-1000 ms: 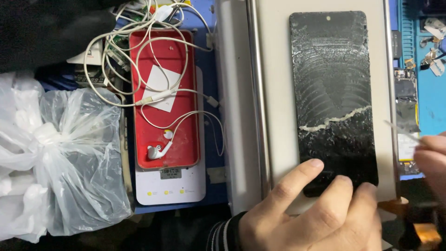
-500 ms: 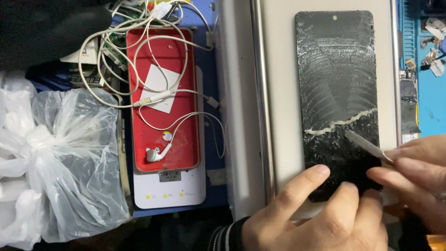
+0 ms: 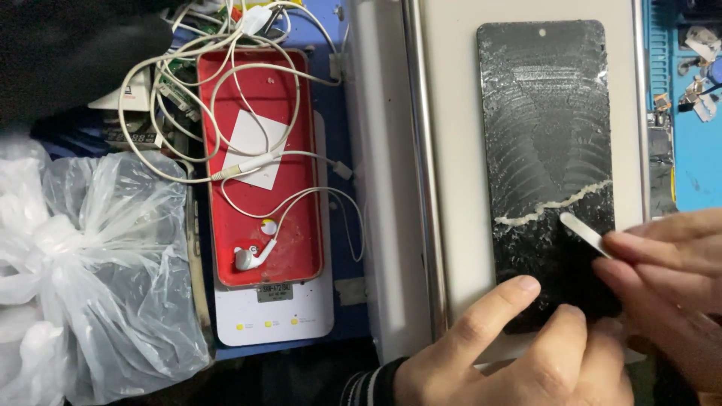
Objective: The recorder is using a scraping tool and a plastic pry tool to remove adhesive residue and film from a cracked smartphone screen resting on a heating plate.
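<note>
A black phone screen panel lies face up on a pale flat plate, smeared with whitish glue residue and a ridge of scraped glue across its lower part. My left hand presses its fingertips on the panel's near end. My right hand comes in from the right, pinching a thin white scraper blade whose tip rests on the panel just below the glue ridge.
A red tray on a white base holds white earphones, tangled cables and a paper square. A clear plastic bag lies at left. A blue work mat with small parts borders the plate on the right.
My right hand has come in from the right edge with the scraper and set its tip on the panel. The left hand stays pressed on the near end.
</note>
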